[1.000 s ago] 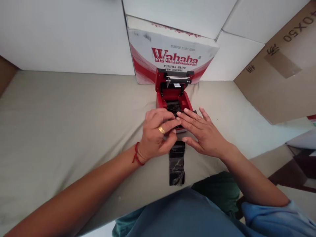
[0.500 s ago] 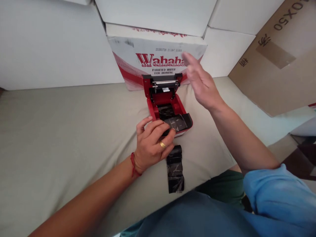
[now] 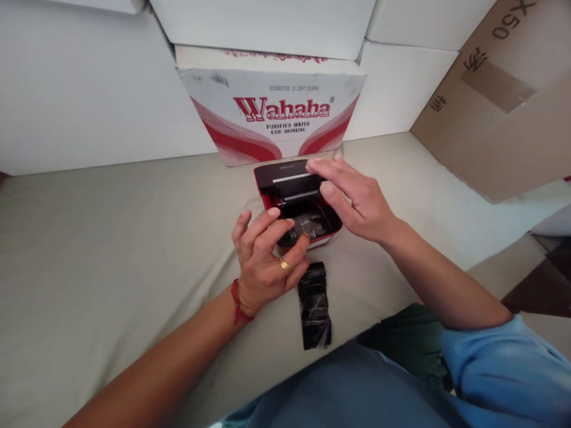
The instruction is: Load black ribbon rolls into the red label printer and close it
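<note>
A small red-and-black printer (image 3: pixel 329 230), probably for labels, sits on the cloth with its lid (image 3: pixel 285 173) partly lowered. Straight fingers of my right hand (image 3: pixel 357 199) rest on the lid's right side, the thumb apart from them. At the printer's front left is my left hand (image 3: pixel 270 255), with a ring and a red wrist cord. Its thumb and forefinger close on shiny black film (image 3: pixel 314 224) at the front opening; the other fingers are raised. Below the printer hangs a creased black film strip (image 3: pixel 316 312), lying flat on the cloth towards me.
A Wahaha water carton (image 3: pixel 285 139) stands close behind the printer. White boxes (image 3: pixel 84 89) are stacked along the back. To the right leans a brown cardboard box (image 3: pixel 473 137). Beige cloth (image 3: pixel 134 238) covers the surface, whose near edge meets my body.
My right hand has come down and left from beside the carton onto the lid. The lid has tilted from upright towards the printer body. My left hand stays at the front.
</note>
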`<state>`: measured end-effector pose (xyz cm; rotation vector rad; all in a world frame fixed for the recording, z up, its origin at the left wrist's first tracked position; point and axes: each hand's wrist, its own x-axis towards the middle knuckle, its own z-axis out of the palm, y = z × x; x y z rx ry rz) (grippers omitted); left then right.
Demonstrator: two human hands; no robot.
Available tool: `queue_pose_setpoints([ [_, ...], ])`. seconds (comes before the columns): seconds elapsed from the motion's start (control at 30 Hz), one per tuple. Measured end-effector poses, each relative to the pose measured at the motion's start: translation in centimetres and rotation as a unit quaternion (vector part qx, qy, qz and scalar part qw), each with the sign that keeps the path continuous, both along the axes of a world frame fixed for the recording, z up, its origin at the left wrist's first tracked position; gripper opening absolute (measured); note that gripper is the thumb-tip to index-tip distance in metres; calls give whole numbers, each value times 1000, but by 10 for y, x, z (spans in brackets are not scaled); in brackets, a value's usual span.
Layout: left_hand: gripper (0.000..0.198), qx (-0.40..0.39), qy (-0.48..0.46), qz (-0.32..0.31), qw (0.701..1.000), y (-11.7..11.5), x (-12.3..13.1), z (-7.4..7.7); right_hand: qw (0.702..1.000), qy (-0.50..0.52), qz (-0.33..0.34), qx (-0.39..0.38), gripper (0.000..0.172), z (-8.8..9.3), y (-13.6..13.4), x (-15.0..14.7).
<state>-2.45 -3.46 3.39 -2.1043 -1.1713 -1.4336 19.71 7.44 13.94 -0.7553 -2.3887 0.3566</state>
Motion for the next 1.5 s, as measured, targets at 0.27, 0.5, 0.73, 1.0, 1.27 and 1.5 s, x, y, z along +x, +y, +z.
queue_pose_setpoints([
  [0.27, 49, -60, -16, -29, 998, 0, 1, -1, 998, -61, -25, 6, 52, -35, -26, 15],
  [0.5, 59, -170, -178, -80, 966, 9, -17, 11, 998, -44, -39, -5, 47, -34, -29, 9],
  [0.73, 44, -181, -143, -40, 972, 21, -26, 11, 999, -12, -48, -18, 48, -43, -30, 10],
  [1.0, 84, -247, -269, -133, 922, 35, -29, -8, 1000, -1, -25, 7, 45, -52, -60, 15],
  [1.27, 103, -358, -398, -238, 811, 45, -27, -26, 997, 23, 0, 77, 54, -73, -74, 22],
  [1.5, 106, -378, -447, -274, 763, 42, -20, -35, 994, 35, 25, 98, 52, -52, -70, 24],
])
